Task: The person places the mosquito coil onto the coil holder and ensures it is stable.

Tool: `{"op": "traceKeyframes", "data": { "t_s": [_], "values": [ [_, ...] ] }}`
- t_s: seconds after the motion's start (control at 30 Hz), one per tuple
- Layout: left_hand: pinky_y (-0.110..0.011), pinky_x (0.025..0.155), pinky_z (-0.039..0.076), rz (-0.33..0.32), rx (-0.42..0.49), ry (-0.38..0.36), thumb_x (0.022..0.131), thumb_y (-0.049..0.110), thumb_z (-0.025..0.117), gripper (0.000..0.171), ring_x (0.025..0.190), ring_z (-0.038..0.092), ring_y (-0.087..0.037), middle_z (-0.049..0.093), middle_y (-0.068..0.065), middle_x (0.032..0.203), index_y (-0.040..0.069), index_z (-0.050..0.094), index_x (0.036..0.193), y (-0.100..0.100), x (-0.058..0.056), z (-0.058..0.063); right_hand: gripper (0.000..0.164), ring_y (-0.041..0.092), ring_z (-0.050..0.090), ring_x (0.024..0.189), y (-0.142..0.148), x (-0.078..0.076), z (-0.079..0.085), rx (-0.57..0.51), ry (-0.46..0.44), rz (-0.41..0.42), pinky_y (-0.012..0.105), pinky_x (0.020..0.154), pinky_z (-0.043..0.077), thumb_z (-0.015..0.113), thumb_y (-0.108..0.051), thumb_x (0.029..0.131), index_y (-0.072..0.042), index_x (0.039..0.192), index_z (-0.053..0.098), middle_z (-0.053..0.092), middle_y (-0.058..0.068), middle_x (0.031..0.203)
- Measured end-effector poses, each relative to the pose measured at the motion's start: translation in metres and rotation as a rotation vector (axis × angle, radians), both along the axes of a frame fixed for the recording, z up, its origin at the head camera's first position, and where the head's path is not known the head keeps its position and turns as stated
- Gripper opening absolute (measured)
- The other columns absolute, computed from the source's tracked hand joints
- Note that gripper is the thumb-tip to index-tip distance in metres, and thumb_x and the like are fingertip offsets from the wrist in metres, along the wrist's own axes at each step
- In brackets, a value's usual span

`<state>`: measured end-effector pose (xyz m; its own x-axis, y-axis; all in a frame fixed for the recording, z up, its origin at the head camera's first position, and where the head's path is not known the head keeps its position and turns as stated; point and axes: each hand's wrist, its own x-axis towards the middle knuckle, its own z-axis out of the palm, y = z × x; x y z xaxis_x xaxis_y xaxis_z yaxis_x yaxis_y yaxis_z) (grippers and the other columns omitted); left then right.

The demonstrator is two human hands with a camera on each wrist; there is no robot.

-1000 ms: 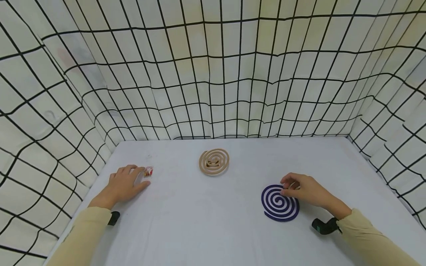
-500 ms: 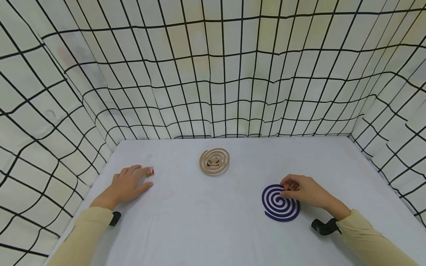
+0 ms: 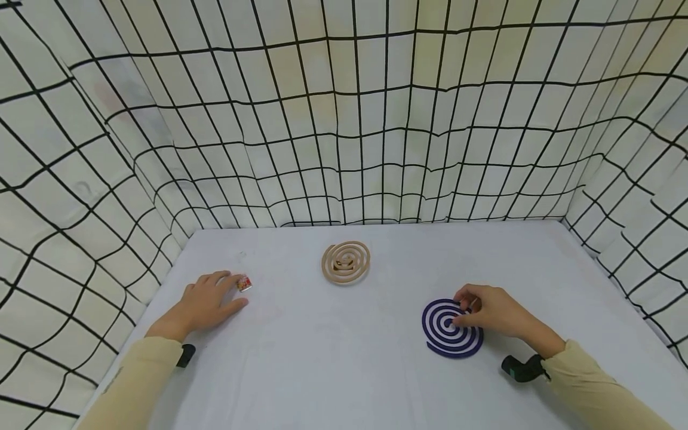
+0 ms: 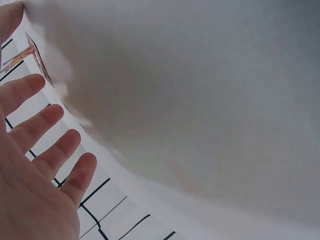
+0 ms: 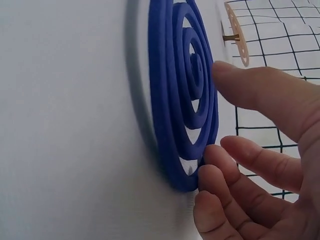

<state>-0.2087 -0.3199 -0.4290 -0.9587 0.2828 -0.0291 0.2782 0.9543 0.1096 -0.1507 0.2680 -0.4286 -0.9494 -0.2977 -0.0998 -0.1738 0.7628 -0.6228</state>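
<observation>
My left hand [image 3: 206, 301] lies low over the white tabletop at left, fingers loosely spread. Its index fingertip is right at a small red and yellow printed tin coil stand [image 3: 244, 283]. Seen by the left wrist camera, this stand [image 4: 37, 57] is T-shaped, between thumb and index finger. At right, my right hand [image 3: 500, 310] is over a dark blue mosquito coil [image 3: 457, 356]. The thumb tip overlaps the coil's centre, and bent fingers reach its outer ring. In the right wrist view the blue coil [image 5: 160, 100] sits raised, casting a shadow; what is beneath it is hidden.
A tan mosquito coil [image 3: 325, 263] with a gold-coloured stand [image 3: 344, 263] visible through it is toward the back of the table. Black netting [image 3: 376, 91] over white sheeting closes off the back and sides. Each wrist carries a black camera [image 3: 521, 368].
The small tin stand has shifted slightly right and turned, with my left hand following it. My right thumb has moved toward the blue coil's centre; that coil stays in place.
</observation>
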Motion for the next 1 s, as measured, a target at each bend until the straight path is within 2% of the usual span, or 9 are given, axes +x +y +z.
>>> {"op": "traceKeyframes", "data": {
  "t_s": [0.37,0.6,1.0],
  "values": [
    [-0.075,0.102,0.040,-0.009,0.011,0.006,0.097,0.052,0.064,0.069,0.135,0.046,-0.056,0.052,-0.031,0.148,0.003,0.054,0.146,-0.001,0.000,-0.002,0.045,0.012,0.061,0.086,0.000,0.003,0.003,0.017,0.014,-0.034,0.024,0.067,0.049,0.088,-0.029,0.081,-0.007,0.115,0.068,0.070,0.004,0.099],
    [-0.075,0.101,0.040,-0.007,0.027,0.015,0.097,0.051,0.065,0.068,0.134,0.046,-0.056,0.052,-0.031,0.147,0.002,0.055,0.144,-0.002,0.003,-0.002,0.048,0.018,0.066,0.095,0.002,0.001,0.001,0.029,-0.012,-0.057,0.031,0.075,0.054,0.089,-0.028,0.080,-0.007,0.117,0.067,0.071,0.007,0.108],
    [-0.075,0.102,0.039,-0.014,0.039,0.021,0.097,0.050,0.066,0.067,0.135,0.046,-0.055,0.052,-0.030,0.147,0.001,0.057,0.141,0.000,0.011,0.001,0.058,0.020,0.063,0.095,-0.001,0.001,0.004,0.021,-0.032,-0.027,0.033,0.075,0.052,0.092,-0.028,0.075,-0.004,0.120,0.065,0.067,0.010,0.106]
  ]
}}
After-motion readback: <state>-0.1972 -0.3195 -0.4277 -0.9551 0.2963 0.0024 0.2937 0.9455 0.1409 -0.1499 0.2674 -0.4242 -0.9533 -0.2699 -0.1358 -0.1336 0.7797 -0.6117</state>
